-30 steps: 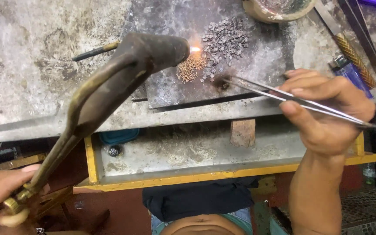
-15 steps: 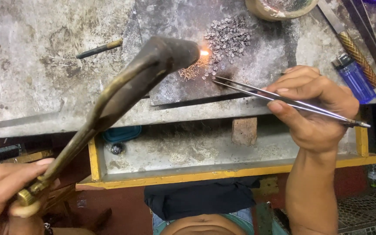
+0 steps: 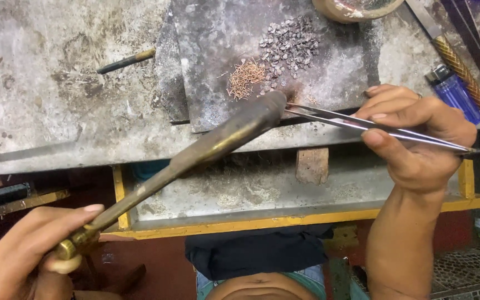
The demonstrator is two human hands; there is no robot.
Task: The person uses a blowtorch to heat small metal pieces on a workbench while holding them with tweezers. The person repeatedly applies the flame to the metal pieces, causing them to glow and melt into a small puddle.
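My left hand [image 3: 26, 253] grips the brass valve end of a long torch [image 3: 195, 153]. Its dark nozzle sits over the front edge of a grey slab [image 3: 218, 39], and no flame shows. My right hand [image 3: 418, 139] pinches long steel tweezers [image 3: 362, 123], whose tips meet the slab right beside the nozzle. On the slab lie a small heap of thin coppery wire bits [image 3: 245, 78] and a heap of small dark grey pieces [image 3: 290, 47], both just beyond the nozzle.
A dark pencil-like tool [image 3: 124, 61] lies on the stained bench at left. A blue lighter [image 3: 454, 94] and a gold-handled file [image 3: 459, 64] lie at right. A bowl rim [image 3: 356, 8] shows at the top. A yellow-framed tray [image 3: 284, 222] sits below the bench.
The flame that glowed on the wire bits has gone. The torch nozzle has dropped toward the slab's front edge, next to the tweezer tips. My right hand has barely shifted.
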